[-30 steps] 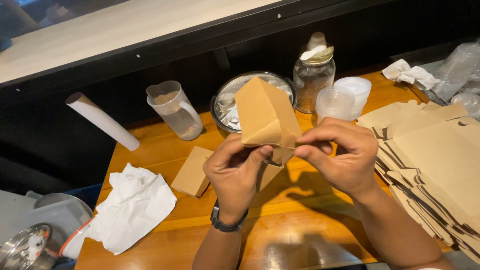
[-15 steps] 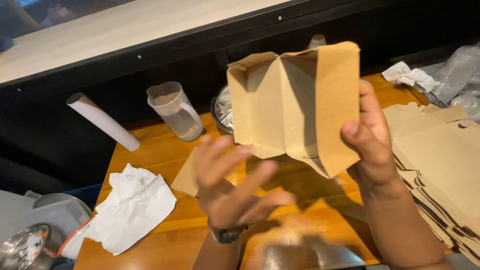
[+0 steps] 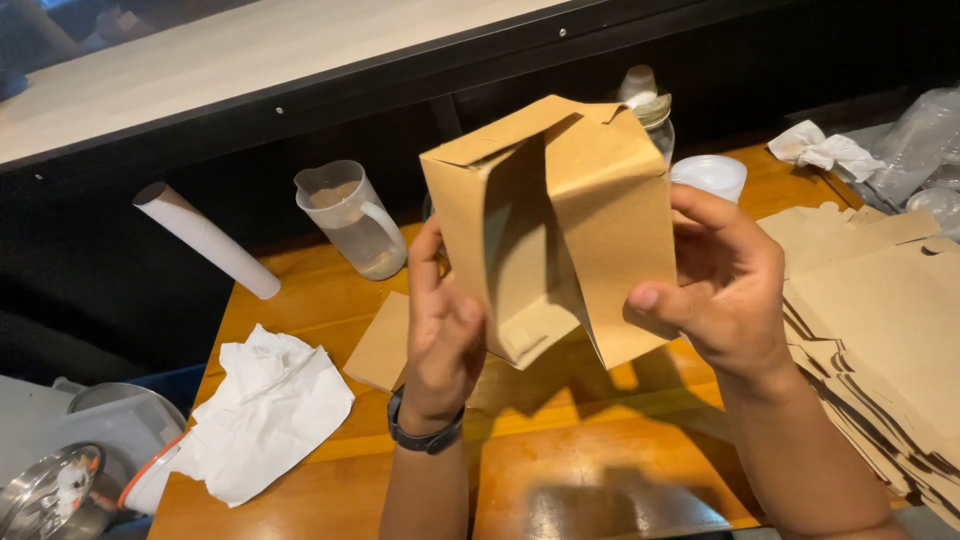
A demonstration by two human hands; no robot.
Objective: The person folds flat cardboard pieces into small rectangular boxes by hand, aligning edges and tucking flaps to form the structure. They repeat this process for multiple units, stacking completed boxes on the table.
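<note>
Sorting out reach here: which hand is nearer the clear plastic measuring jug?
Left. The left hand sits just right of the clear plastic measuring jug; the right hand is farther right.

Both forearms are bare, with no sleeves showing. The left hand (image 3: pixel 445 340) has a black band on its wrist. The right hand (image 3: pixel 730 280) wears nothing.

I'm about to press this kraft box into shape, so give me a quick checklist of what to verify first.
1. Both hands on the box: ok, left hand and right hand hold the brown cardboard box.
2. Box lifted off the wooden table: ok.
3. Side fold tucked inward: ok.
4. Bottom locked: cannot tell.
5. Stack of flat blanks close by the right hand: ok.
</note>
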